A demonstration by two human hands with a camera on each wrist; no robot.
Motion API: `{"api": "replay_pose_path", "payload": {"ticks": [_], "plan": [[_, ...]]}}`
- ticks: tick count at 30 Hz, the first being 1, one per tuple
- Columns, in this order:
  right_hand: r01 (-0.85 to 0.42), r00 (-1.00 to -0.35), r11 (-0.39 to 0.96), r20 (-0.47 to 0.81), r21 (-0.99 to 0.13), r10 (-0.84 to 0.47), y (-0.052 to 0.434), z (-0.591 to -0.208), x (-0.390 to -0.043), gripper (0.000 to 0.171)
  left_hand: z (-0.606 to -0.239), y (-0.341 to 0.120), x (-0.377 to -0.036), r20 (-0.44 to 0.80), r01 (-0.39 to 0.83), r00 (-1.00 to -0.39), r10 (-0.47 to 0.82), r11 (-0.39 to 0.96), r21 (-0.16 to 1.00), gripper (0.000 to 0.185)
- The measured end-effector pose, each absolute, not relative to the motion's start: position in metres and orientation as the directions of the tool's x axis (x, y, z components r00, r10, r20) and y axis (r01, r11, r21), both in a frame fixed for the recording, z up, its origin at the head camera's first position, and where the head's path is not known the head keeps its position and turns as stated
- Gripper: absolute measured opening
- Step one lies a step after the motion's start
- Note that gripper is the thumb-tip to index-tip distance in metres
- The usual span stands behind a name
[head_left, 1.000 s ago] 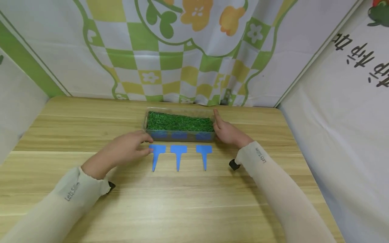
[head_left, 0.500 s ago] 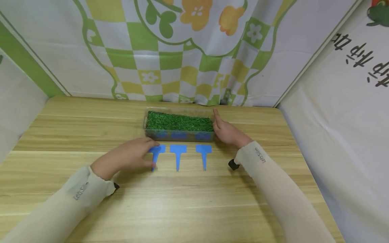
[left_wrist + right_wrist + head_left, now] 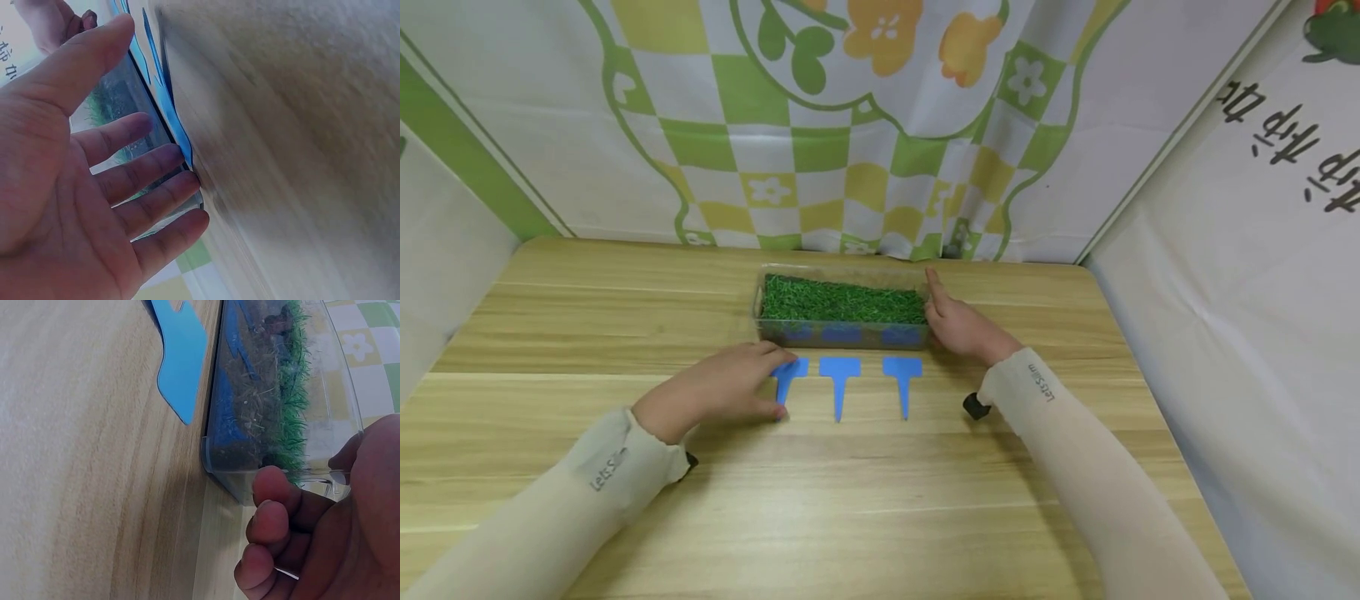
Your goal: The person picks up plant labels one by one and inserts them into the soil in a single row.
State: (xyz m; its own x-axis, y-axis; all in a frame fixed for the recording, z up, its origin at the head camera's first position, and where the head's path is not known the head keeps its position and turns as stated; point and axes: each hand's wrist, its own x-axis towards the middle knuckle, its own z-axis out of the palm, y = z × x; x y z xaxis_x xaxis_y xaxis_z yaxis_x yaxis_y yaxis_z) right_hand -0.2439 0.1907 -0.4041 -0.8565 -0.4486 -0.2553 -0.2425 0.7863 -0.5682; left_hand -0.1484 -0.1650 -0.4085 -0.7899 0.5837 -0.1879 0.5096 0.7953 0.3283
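Leftmost blue tag (image 3: 787, 377) lies flat on the desk (image 3: 880, 483), under the left hand (image 3: 718, 387); extended fingers (image 3: 147, 172) touch it, ungripped. Right hand (image 3: 961, 327) rests against the clear grass tray (image 3: 842, 310), fingers loosely curled.

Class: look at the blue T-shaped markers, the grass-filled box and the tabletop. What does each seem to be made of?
Blue T-shaped markers: thin, flat, uniformly coloured, probably matt plastic.
Grass-filled box: see-through walls with glossy reflections, likely clear plastic; the grass looks artificial.
Tabletop: pale wood grain in planks, either wood or laminate.
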Motion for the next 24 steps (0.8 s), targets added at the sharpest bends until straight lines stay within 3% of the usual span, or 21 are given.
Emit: {"api": "replay_pose_path", "payload": {"ticks": [15, 24], "plan": [[-0.241, -0.864, 0.775, -0.235, -0.584, -0.446, 0.1897, -0.4062, -0.2446, 0.063, -0.4123, -0.1646, -0.1474, -0.200, 0.506, -0.796, 0.572, 0.809, 0.299, 0.084], [-0.214, -0.868, 0.782, -0.253, -0.585, -0.427, 0.1893, -0.4052, -0.2431, 0.062, -0.4116, -0.1636, -0.1492, -0.197, 0.471, -0.819, 0.539, 0.827, 0.307, 0.095]]}}
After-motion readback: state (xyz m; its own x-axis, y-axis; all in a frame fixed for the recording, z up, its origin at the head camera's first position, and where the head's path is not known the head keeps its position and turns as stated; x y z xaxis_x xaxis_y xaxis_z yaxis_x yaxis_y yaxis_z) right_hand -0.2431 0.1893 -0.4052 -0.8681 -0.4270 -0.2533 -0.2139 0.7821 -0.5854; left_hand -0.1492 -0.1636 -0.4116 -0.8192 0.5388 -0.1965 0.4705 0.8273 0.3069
